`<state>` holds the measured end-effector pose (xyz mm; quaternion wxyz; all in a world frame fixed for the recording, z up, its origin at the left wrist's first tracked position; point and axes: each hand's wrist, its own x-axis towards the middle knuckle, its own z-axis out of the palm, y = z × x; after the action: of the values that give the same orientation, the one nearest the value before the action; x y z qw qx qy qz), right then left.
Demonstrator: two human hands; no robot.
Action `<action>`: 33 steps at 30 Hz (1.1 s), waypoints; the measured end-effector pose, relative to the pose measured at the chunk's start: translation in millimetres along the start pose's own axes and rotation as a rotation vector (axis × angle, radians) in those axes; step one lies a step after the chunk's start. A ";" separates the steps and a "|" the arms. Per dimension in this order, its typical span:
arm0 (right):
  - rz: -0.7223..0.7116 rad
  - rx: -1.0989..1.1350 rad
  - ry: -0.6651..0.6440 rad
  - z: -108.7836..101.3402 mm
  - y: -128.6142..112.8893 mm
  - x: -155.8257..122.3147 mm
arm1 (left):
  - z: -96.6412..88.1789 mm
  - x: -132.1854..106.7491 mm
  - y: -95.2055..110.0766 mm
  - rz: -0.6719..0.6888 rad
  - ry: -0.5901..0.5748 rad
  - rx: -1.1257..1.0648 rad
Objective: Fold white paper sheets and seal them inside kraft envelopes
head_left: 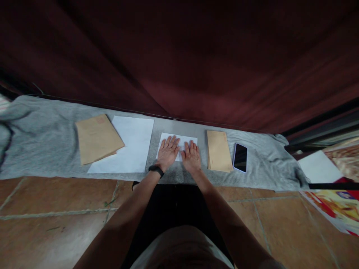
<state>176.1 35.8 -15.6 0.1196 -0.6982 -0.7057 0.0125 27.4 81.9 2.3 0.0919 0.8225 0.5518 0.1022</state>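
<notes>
Both hands lie palm down on a small white paper (181,142) at the middle of a narrow desk (266,162) covered with a grey cloth (50,138). The left hand (167,152) is flat with its fingers stretched and slightly apart, over the paper's left part; the right hand (192,157) is flat too, its fingers closer together, over the right part. Neither is clamped on anything. Pressing from both sides seems meant to hold the paper flat and stop it sliding on the soft cloth.

To the left, large white sheets (137,144) lie under the near right corner of a fanned stack of brown envelopes (98,140); the overlap probably helps weigh the sheets down. To the right, a neater stack of narrow brown envelopes (219,151) sits within easy reach, with a phone (240,157) just beside it.

The paper is nearer the desk's far edge than its near one, with a strip of cloth on each side. Bare cloth also separates it from the sheets and the right stack, so sideways movement looks short but free. The large sheets nearly reach the near edge. Beyond the far edge hangs a dark red curtain (179,63), which probably limits reaching that way.
</notes>
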 end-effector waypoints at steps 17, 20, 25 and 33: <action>0.005 0.053 -0.037 6.8 -16.8 26.7 | 1.7 3.5 -5.9 -0.012 -0.031 0.020; 0.034 0.012 0.005 7.1 -6.1 21.2 | 2.4 5.4 -6.2 -0.070 -0.003 0.008; 0.072 -0.039 0.066 6.3 11.1 14.0 | 2.3 6.1 -11.7 -0.142 0.022 0.009; 0.085 -0.037 0.084 3.0 21.9 6.8 | -3.7 5.0 -16.8 -0.193 0.043 0.013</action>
<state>197.1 43.5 -21.5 0.1355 -0.7296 -0.6699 -0.0249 13.3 92.9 1.7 0.0841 0.7638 0.6309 0.1069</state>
